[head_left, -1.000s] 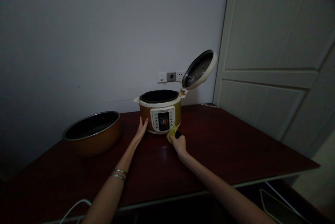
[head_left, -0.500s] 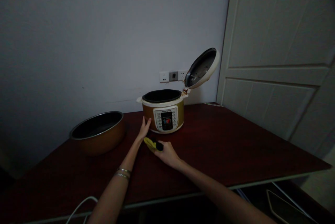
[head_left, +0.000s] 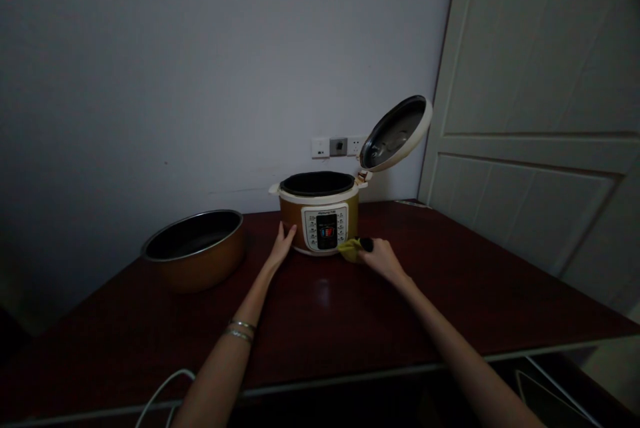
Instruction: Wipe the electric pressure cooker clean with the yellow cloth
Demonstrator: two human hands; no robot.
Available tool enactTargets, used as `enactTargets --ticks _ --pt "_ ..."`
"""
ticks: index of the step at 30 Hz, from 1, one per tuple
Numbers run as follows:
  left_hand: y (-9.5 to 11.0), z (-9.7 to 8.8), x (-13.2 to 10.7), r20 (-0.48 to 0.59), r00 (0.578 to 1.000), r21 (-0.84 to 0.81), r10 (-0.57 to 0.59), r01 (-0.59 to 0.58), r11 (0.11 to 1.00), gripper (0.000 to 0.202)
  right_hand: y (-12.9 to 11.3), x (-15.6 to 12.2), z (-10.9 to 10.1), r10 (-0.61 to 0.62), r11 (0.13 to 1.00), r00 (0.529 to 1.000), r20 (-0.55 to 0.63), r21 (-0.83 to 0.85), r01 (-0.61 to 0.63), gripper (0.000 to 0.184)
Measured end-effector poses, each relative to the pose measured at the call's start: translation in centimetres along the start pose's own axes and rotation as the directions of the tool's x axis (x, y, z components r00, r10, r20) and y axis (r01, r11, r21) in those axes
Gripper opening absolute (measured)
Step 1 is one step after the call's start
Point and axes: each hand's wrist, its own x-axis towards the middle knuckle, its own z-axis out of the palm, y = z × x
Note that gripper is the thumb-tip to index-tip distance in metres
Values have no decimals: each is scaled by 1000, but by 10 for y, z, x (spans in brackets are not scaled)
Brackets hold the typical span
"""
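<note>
A gold and white electric cooker (head_left: 295,218) stands on the table with its lid (head_left: 397,133) raised and tilted to the right. Its front carries a control panel (head_left: 327,229) with a lit display. My left hand (head_left: 281,246) rests against the cooker's lower left side, thumb and fingers spread. In my right hand (head_left: 384,259) is a yellow-green cloth (head_left: 351,251) with a black part by the fingers. The cloth is at the lower right of the cooker's front; whether it touches is hard to tell in the dim light.
To the left stands a wide orange-brown inner pot (head_left: 200,268) with a dark inside. A white cable (head_left: 163,385) hangs at the dark red table's (head_left: 320,341) front edge. Wall sockets (head_left: 339,147) are behind the cooker, and a pale door (head_left: 530,201) is on the right.
My right hand has moved right and farther away with the cloth, from beside my left wrist to the cooker's lower right front. The left hand stays at the cooker's side. The view has shifted slightly.
</note>
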Motion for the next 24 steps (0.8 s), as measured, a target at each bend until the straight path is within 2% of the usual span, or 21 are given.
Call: enactTargets --ticks 3,5,7,12,18,21,24 --pt "1 -1 -2 2 1000 7 -6 6 1000 86 10 14 -11 39 951 997 -70 -303 -59 19" --pt "2 -1 -2 2 1000 14 -9 9 1000 87 8 16 -7 33 880 999 -11 -473 -34 24" --pt "1 -1 -1 3 1000 20 -10 10 1000 88 0 11 7 12 841 997 78 -540 32 23" --pt "-2 4 2 6 1000 28 -4 4 1000 89 -26 -12 45 -38 799 982 184 -584 141 21" --pt "-4 7 3 15 1000 30 -3 3 1000 88 -52 -32 63 -97 752 951 293 -604 263 27" --pt "-4 8 3 9 1000 31 6 -6 1000 86 -68 -40 76 -163 735 916 367 -573 361 29" --pt "-3 8 3 6 1000 38 18 -18 999 85 -85 -48 92 -270 717 851 451 -495 490 29"
